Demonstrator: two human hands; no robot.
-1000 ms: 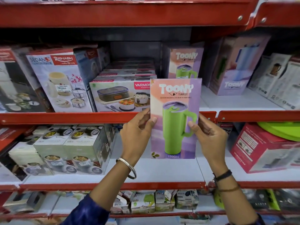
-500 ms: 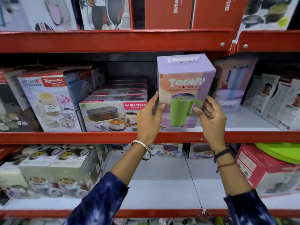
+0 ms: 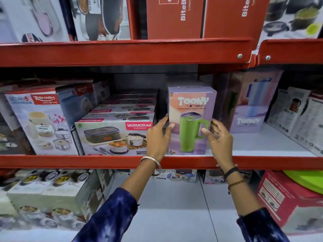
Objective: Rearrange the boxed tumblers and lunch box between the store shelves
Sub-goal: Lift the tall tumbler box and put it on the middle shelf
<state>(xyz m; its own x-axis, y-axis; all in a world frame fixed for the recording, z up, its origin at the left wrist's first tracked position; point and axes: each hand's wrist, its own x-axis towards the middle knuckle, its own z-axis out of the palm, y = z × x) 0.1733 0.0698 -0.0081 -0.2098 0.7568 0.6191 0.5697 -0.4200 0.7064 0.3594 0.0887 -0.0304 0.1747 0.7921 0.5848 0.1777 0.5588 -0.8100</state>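
A lilac and peach Toony tumbler box [image 3: 191, 109], printed with a green mug, stands upright at the front of the middle shelf [image 3: 262, 144]. My left hand [image 3: 160, 137] grips its left edge and my right hand [image 3: 218, 137] grips its right edge. Just left of it lies a Varmora lunch box [image 3: 113, 135] on its side, with more flat boxes stacked behind. Further right and deeper in, another Toony tumbler box [image 3: 251, 105] with a blue mug leans in shadow.
The red shelf lip [image 3: 104, 161] runs below the boxes, and a red beam [image 3: 122, 53] hangs close above. A Rishabh box [image 3: 40, 123] stands far left. White boxes [image 3: 297, 116] fill the right end. The lower shelf [image 3: 171, 203] holds steel container boxes and a red box [image 3: 286, 203].
Both hands lifted the tumbler box from the lower shelf level up onto the middle shelf and set it down upright at the front edge, still gripping its sides.
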